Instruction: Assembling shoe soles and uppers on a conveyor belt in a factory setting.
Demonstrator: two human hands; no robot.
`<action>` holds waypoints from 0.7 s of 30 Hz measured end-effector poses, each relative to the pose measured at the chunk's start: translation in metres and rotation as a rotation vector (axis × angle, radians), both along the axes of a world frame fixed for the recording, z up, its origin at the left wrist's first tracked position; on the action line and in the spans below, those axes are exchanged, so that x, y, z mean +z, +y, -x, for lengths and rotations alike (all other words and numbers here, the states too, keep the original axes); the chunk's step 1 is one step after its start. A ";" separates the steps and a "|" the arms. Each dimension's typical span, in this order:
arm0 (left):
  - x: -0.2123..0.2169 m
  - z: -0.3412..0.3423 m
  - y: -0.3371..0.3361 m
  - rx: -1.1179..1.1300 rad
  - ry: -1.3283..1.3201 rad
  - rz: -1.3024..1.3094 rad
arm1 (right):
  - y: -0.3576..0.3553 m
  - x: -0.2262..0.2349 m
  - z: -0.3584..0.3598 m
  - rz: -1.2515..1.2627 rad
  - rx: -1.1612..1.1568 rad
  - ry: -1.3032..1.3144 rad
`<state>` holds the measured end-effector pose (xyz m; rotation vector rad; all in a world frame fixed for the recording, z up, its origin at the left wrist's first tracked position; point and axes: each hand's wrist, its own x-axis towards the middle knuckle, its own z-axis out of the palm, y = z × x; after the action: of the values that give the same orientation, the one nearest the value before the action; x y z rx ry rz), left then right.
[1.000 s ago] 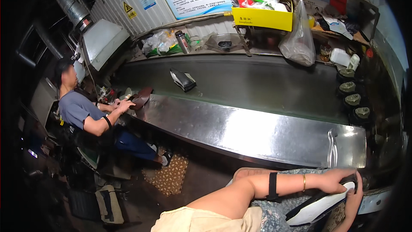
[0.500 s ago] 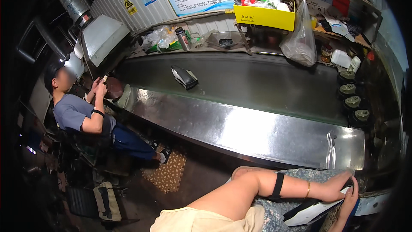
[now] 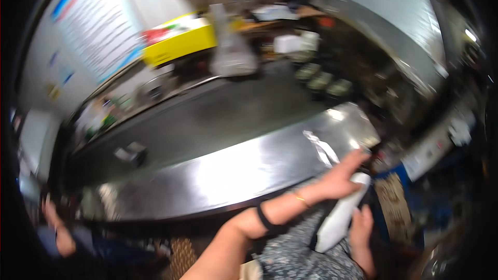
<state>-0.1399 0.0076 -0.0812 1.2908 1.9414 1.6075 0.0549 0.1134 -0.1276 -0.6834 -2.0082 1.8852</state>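
Fingers [image 3: 358, 158], left hand [image 3: 340, 179]: spread well apart from the thumb, at the upper end of the shoe; grip cannot be told.
Right hand [image 3: 360, 231]: fingers bent beside the shoe's lower right edge; hold uncertain, blurred.
Shoe [image 3: 340, 220], one: white face, dark edging, slanting between both hands above the patterned garment [image 3: 295, 246] on the lap.
Desk [image 3: 233, 168]: bright metal, in front of the lap; a slim silvery piece [image 3: 321, 149] near its right end.
Second shoe [image 3: 132, 153]: black and white, blurred, on the dark surface [image 3: 207, 114] beyond, far left.
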 end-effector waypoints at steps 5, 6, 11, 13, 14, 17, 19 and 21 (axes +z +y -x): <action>0.031 0.001 -0.011 -0.144 -0.582 -0.038 | 0.019 0.035 0.010 -0.066 -0.024 0.104; 0.043 -0.008 -0.009 -0.119 -0.685 -0.064 | 0.025 0.029 0.003 0.050 -0.038 0.113; 0.012 -0.015 -0.002 -0.065 -0.706 -0.017 | -0.004 -0.009 0.021 0.241 -0.134 -0.058; 0.008 -0.019 -0.002 -0.013 -0.620 0.005 | -0.007 -0.005 0.020 -0.216 0.037 -0.118; 0.004 -0.020 -0.001 -0.014 -0.623 0.014 | -0.009 0.000 0.018 -0.207 0.033 -0.122; -0.010 -0.016 0.000 0.096 -0.438 0.049 | -0.022 0.037 0.034 -0.845 0.035 -0.369; 0.010 -0.018 0.006 0.098 -0.492 0.092 | -0.017 0.035 0.038 -0.966 -0.013 -0.311; 0.013 -0.019 0.006 0.059 -0.451 0.125 | -0.001 0.033 0.034 -0.716 0.075 -0.309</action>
<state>-0.1209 0.0137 -0.0678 0.7470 1.7725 1.6047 0.0213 0.1125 -0.0950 -0.7140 -2.6918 0.9873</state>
